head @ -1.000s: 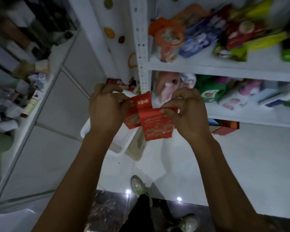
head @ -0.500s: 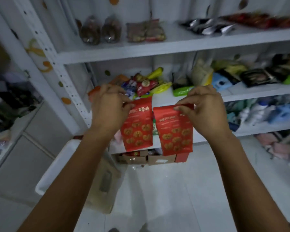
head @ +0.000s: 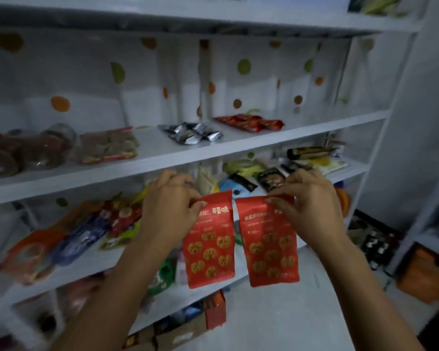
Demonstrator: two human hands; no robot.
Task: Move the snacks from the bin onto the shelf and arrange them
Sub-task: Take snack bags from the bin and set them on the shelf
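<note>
Two flat red snack packets printed with walnut pictures hang side by side in front of the white shelf unit (head: pixel 178 154). My left hand (head: pixel 170 206) pinches the top edge of the left red packet (head: pixel 209 245). My right hand (head: pixel 308 201) pinches the top edge of the right red packet (head: pixel 270 247). Both packets hang upright at the height of the second shelf from the top. The bin is out of view.
The upper shelf holds brown snack bags (head: pixel 31 150), clear packs (head: pixel 107 145), silver packets (head: pixel 192 133) and red packets (head: pixel 250 122). The shelf below is crowded with mixed colourful packets (head: pixel 86 231). Boxes (head: pixel 213 312) sit on the floor. Another rack (head: pixel 426 249) stands at right.
My view has tilted up from the floor and bin to the shelves. Both hands have lifted the two red packets up and held them apart, side by side.
</note>
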